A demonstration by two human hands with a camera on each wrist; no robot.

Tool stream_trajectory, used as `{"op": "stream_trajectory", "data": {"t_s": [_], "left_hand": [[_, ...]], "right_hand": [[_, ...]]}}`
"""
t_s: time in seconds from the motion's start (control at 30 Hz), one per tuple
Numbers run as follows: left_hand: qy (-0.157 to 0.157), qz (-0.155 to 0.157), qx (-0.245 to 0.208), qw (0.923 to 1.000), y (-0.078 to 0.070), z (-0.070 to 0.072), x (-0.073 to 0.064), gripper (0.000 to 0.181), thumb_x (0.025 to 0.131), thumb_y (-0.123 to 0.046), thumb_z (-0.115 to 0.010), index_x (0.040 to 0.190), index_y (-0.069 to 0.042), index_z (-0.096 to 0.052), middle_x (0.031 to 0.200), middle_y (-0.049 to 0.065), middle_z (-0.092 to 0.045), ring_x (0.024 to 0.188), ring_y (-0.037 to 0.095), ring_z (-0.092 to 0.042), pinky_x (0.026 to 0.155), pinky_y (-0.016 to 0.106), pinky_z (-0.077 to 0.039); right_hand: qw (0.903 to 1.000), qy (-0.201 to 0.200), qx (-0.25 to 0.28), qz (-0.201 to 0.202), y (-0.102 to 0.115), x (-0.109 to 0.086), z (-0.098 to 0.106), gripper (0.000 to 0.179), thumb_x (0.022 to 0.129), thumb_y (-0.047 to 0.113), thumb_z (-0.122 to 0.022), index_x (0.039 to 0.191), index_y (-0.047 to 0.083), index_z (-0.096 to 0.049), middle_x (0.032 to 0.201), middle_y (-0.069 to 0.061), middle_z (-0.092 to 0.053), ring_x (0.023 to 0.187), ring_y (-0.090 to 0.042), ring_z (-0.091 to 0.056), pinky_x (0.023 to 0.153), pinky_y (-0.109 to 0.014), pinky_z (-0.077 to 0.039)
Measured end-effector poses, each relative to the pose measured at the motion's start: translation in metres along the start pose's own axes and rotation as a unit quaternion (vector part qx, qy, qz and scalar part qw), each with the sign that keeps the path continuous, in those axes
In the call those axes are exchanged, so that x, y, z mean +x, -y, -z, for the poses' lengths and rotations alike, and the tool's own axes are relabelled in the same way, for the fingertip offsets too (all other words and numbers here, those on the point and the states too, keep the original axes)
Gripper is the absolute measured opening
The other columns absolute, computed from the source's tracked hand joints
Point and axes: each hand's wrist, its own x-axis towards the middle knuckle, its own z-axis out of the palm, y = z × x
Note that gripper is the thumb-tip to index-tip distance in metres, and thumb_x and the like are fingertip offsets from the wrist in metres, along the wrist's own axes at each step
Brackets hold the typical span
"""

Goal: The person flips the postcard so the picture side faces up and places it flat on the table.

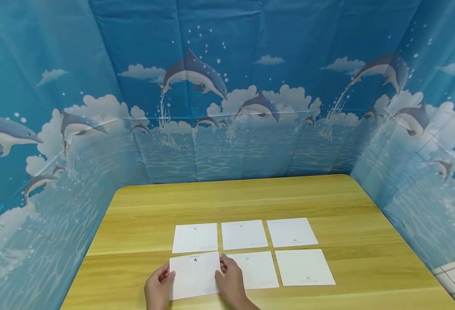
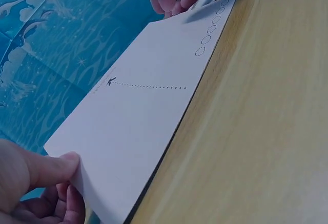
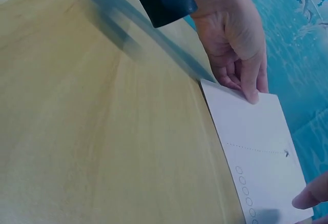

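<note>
- Where its face shows, the held card (image 1: 193, 275) is a smooth, thin white rectangle, printed with a small dark mark, a dotted line and outlined circles, over the near part of the tabletop (image 1: 235, 196)
- Left hand (image 1: 159, 287) at the left edge of the held card, nearly closed, thumb on the printed face in a pinch
- Right hand (image 1: 231, 279) at its right edge, also nearly closed, pinching it with thumb on the face
- Just right of the held card, a flat white second card (image 1: 257, 270), partly hidden by the right hand; farther right, a third card (image 1: 304, 265)
- Just beyond the held card, a back-left card (image 1: 194, 238); to the right of that spot, a back-middle card (image 1: 244, 235) and back-right card (image 1: 291, 231), all flat and four-cornered
- Around the held card, yellow wood grain, rounded at the far corners
- Well beyond it, a creased blue curtain (image 1: 227, 148) with printed dolphins and clouds
</note>
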Motion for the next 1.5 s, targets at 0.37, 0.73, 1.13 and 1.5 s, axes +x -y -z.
{"op": "stream_trajectory", "data": {"t_s": [0.37,0.73,1.13,1.5], "left_hand": [[-0.017,-0.033,0.023,0.9991,-0.005,0.005,-0.003,0.025,0.079,0.001,-0.068,0.102,0.008,-0.064,0.083,0.009,-0.061,0.075,0.018,-0.053,0.06,0.017,-0.046],[-0.001,-0.162,0.047,0.9857,0.0,0.021,-0.002,0.019,0.073,0.002,-0.073,0.09,0.008,-0.068,0.081,0.006,-0.063,0.069,0.008,-0.054,0.061,0.018,-0.049],[-0.018,-0.287,0.089,0.9536,0.004,0.037,-0.004,0.011,0.071,0.005,-0.073,0.08,0.0,-0.071,0.08,-0.002,-0.063,0.073,0.011,-0.06,0.065,0.013,-0.046],[0.011,-0.352,0.07,0.9334,0.015,0.047,-0.011,0.019,0.061,0.01,-0.075,0.071,-0.005,-0.07,0.075,-0.006,-0.059,0.069,0.003,-0.056,0.062,0.012,-0.046]], "right_hand": [[0.9995,0.032,-0.002,0.004,0.0,0.011,0.008,0.034,0.065,-0.019,-0.06,0.099,-0.015,-0.062,0.074,0.0,-0.051,0.067,-0.007,-0.047,0.057,-0.019,-0.045],[0.9941,0.064,-0.018,0.086,0.001,0.011,0.02,0.014,0.071,-0.012,-0.065,0.084,-0.004,-0.065,0.072,0.0,-0.053,0.066,-0.007,-0.05,0.058,-0.021,-0.046],[0.9793,0.039,-0.05,0.192,-0.003,0.005,0.026,0.003,0.077,-0.003,-0.068,0.079,0.0,-0.069,0.078,0.002,-0.055,0.07,-0.004,-0.05,0.059,-0.019,-0.046],[0.9657,0.034,-0.034,0.255,-0.008,-0.005,0.036,0.01,0.076,-0.002,-0.07,0.083,0.004,-0.073,0.076,0.008,-0.055,0.069,-0.001,-0.048,0.057,-0.013,-0.041]]}}
